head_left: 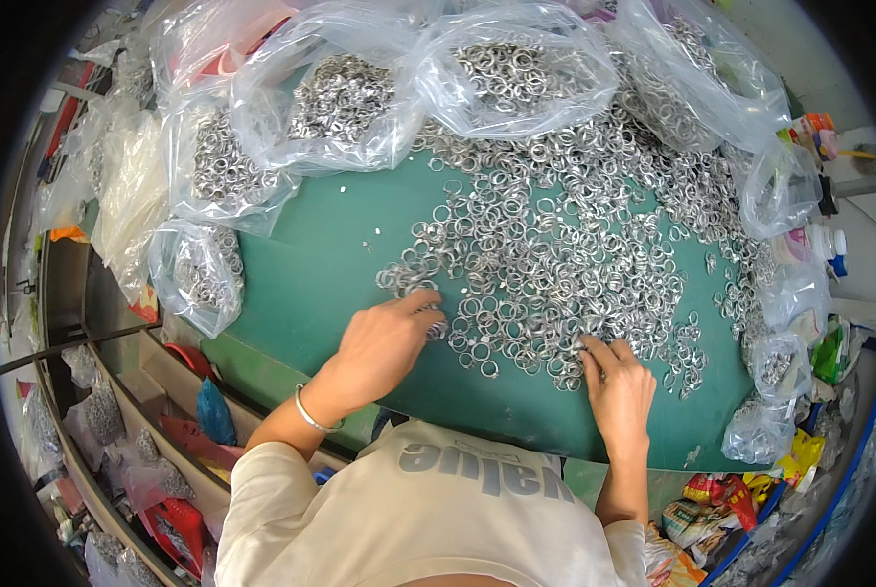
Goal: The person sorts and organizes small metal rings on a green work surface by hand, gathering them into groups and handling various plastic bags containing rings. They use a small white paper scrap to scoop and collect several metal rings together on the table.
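Observation:
A wide spread of silver metal rings (516, 254) lies loose on the green tabletop (321, 245). My left hand (384, 338), with a bangle on its wrist, is at the left edge of the spread. Its fingers curl inward around several rings (436, 326) that show by the fingertips, and a small cluster of rings (407, 274) lies just beyond. At the near edge of the spread, my right hand (618, 382) points its bent fingers down into the rings. Thumb and forefinger are closed together on a silver ring, partly hidden by the fingertips.
Clear plastic bags filled with rings line the far side, including one bag (345, 98) and another bag (511, 73). A smaller bag (201, 269) stands at the left edge. Further small bags (759, 428) sit at the right. Compartments (179, 382) with bagged goods lie lower left.

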The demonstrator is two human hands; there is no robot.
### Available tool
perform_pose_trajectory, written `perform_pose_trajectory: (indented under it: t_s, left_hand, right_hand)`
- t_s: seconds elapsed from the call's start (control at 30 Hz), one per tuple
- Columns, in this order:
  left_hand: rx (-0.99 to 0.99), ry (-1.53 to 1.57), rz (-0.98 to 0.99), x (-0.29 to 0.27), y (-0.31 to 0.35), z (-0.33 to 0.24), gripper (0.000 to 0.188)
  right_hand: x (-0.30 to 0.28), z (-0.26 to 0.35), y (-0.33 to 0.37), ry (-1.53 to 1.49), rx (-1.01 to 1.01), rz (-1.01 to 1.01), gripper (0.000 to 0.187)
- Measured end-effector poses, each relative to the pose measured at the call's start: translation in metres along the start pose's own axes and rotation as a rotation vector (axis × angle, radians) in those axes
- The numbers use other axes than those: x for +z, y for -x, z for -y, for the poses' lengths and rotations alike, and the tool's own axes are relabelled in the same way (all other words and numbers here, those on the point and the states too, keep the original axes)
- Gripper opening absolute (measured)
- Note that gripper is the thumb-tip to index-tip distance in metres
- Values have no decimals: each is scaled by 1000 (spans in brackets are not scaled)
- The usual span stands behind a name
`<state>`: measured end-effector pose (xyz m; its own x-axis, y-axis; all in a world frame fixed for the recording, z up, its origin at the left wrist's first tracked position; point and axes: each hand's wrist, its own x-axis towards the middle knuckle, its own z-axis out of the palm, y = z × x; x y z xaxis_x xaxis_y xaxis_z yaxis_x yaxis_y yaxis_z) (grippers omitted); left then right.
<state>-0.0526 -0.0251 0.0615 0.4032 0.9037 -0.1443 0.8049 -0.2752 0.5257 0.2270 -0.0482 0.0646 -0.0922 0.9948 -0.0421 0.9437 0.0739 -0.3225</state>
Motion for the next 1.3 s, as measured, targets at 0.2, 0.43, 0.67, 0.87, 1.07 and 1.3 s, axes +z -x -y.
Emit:
perform_pose_trajectory:
  t_s: [0.2, 0.43, 0.67, 0.87, 1.07, 1.3]
  left_hand:
    - [-92, 133, -279, 2, -8, 5, 19]
    - [22, 225, -341, 21, -25, -24, 32]
    - [185, 134, -166, 62, -43, -63, 19]
    - [191, -21, -139, 71, -57, -70, 13]
    - [197, -51, -114, 72, -56, -70, 10]
    - [58, 651, -202, 62, -60, -59, 8]
  right_hand:
    - [1, -35, 9, -229, 124, -190, 8]
    - [3, -5, 7, -379, 44, -148, 15]
    - [13, 6, 2, -98, 29, -68, 17]
    - [4, -10, 8, -168, 160, -85, 13]
    - [2, -14, 10, -290, 176, -157, 12]
    - [7, -24, 14, -760, 211, -254, 8]
